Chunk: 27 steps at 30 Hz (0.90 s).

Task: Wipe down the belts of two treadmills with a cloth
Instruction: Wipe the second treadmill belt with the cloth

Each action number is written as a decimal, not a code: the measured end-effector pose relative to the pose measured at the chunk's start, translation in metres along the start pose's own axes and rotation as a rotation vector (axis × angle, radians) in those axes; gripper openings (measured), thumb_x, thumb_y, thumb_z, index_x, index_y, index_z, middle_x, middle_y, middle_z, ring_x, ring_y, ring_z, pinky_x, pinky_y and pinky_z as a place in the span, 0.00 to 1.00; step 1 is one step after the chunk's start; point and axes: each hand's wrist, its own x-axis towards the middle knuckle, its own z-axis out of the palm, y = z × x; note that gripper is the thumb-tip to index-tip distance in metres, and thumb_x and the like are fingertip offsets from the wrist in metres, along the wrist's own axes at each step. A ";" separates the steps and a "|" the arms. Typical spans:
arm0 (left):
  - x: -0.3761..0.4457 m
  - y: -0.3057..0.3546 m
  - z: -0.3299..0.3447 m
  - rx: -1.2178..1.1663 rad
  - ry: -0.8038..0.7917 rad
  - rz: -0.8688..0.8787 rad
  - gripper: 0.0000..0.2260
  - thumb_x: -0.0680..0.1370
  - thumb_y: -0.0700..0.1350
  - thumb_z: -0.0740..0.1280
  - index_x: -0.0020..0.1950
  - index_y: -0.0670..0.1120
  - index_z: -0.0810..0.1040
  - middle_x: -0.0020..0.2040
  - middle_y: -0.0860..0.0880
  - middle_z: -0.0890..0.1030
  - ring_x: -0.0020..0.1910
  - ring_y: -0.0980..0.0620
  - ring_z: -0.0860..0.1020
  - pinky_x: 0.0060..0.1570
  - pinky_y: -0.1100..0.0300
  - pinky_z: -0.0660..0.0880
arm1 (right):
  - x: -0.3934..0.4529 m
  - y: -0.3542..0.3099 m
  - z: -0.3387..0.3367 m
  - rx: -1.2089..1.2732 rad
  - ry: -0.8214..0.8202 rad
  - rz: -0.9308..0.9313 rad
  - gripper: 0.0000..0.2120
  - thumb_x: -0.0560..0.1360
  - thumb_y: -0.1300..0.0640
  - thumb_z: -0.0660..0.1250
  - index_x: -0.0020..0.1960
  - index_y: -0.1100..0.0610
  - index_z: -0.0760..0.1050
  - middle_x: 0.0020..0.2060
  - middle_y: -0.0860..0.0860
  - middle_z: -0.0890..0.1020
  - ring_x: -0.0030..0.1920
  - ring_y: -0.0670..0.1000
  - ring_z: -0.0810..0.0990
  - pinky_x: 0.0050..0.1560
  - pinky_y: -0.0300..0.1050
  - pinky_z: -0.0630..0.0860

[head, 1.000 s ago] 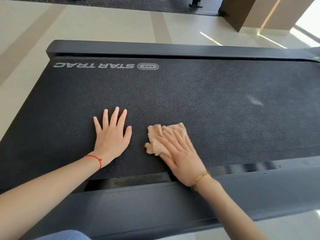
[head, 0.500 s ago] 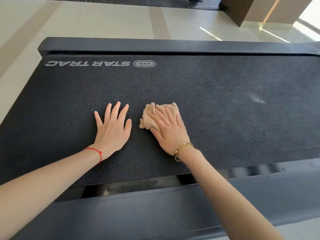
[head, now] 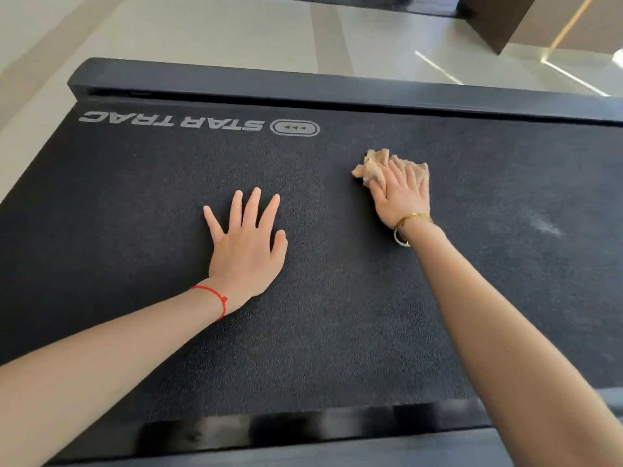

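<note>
My left hand (head: pixel 244 251) lay flat, fingers spread, on the belt (head: pixel 135 203); my right hand (head: pixel 401 193) pressed the cloth (head: pixel 374 165) down, bunched ahead of it; it risked skipping the pale smudge (head: pixel 544 227) rightward

Black treadmill belt (head: pixel 337 315), tan cloth (head: pixel 374 166), two hands flat
</note>
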 end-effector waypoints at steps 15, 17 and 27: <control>0.002 0.002 0.001 0.071 0.037 -0.002 0.30 0.79 0.56 0.43 0.81 0.51 0.53 0.81 0.45 0.54 0.80 0.41 0.50 0.70 0.27 0.48 | 0.103 -0.198 0.037 -0.023 -0.077 -0.483 0.28 0.82 0.43 0.45 0.80 0.51 0.49 0.79 0.49 0.54 0.78 0.54 0.48 0.76 0.59 0.40; 0.002 0.002 0.001 0.068 0.037 -0.004 0.30 0.79 0.56 0.43 0.81 0.51 0.54 0.81 0.45 0.54 0.80 0.42 0.50 0.70 0.27 0.48 | 0.088 -0.190 0.039 0.016 -0.071 -0.553 0.27 0.83 0.43 0.46 0.79 0.50 0.52 0.79 0.48 0.55 0.78 0.53 0.48 0.77 0.57 0.41; 0.001 0.002 0.001 0.047 0.021 0.000 0.31 0.78 0.57 0.40 0.81 0.52 0.52 0.81 0.46 0.54 0.80 0.42 0.49 0.71 0.26 0.47 | 0.070 -0.019 0.004 -0.009 0.044 -0.232 0.30 0.80 0.41 0.46 0.77 0.53 0.59 0.76 0.53 0.62 0.77 0.55 0.54 0.76 0.61 0.41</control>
